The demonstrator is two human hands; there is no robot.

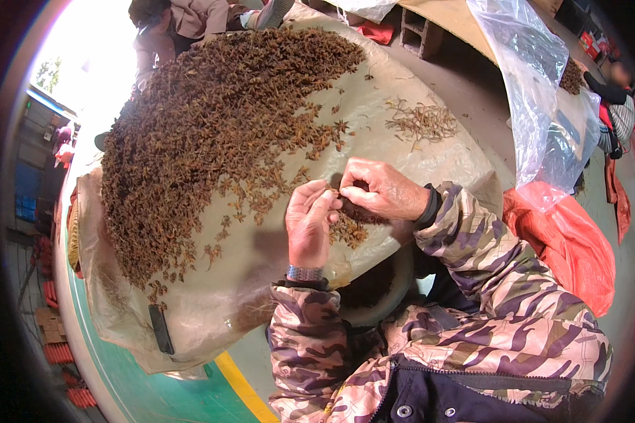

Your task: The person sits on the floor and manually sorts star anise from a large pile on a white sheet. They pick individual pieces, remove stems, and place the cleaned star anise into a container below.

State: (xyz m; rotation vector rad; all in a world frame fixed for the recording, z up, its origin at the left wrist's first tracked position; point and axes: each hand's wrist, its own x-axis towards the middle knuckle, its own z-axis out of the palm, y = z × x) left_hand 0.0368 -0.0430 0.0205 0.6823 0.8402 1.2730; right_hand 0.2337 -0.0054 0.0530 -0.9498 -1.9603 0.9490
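My left hand [309, 227] holds a small brown piece, apparently star anise, between thumb and fingers. My right hand [383, 189] meets it there, thumb and forefinger pinched at the same piece, which the fingertips mostly hide. Below both hands lies a small heap of star anise [352, 232], partly covered by my right hand. A broad pile of dried star anise [206, 121] spreads over the pale plastic sheet [264, 248] to the left and beyond. Thin stems [423, 122] form a separate little heap past my right hand.
A black phone-like object [162, 329] lies at the sheet's near left corner. Under the near edge stands a round tub [405, 285] with dark contents. An orange-red plastic bag [566, 248] and clear plastic [534, 100] are at right. One person [190, 21] leans over the far side; another [616, 100] sits far right.
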